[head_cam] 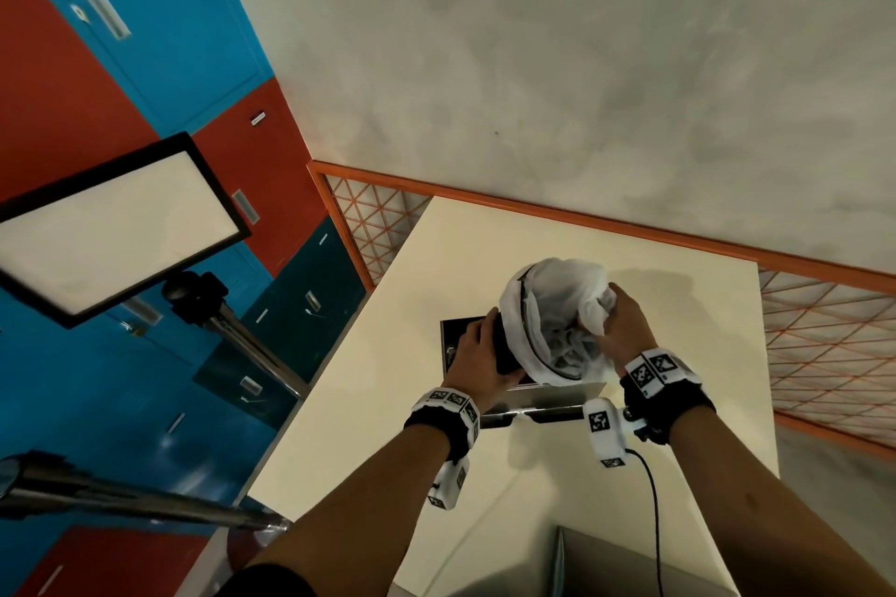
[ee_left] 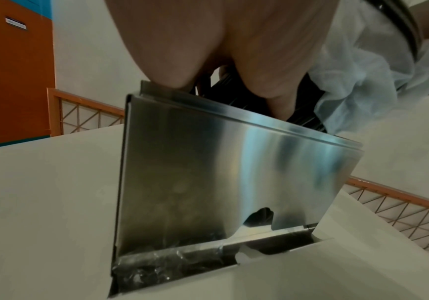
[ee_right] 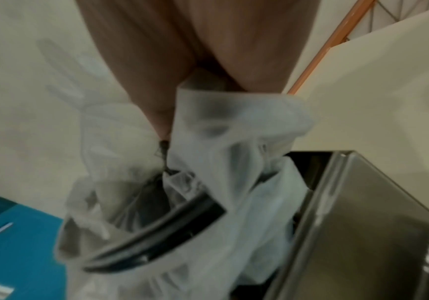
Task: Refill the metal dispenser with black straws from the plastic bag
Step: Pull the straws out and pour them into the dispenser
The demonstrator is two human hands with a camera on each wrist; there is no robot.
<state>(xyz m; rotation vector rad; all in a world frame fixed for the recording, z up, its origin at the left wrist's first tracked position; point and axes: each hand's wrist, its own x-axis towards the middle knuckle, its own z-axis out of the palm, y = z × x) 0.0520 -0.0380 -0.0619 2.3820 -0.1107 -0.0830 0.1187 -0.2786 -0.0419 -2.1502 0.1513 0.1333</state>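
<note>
Left hand (head_cam: 477, 356) grips black straws (ee_left: 303, 119) over boxy brushed-steel dispenser (ee_left: 223, 172); my right hand (head_cam: 625, 330) pinches crinkly translucent plastic bag (head_cam: 548, 305).

One metal dispenser (head_cam: 533, 395), one plastic bag (head_cam: 552, 305), one bundle of black straws (head_cam: 504, 349), two hands, one desk (head_cam: 388, 402).
</note>
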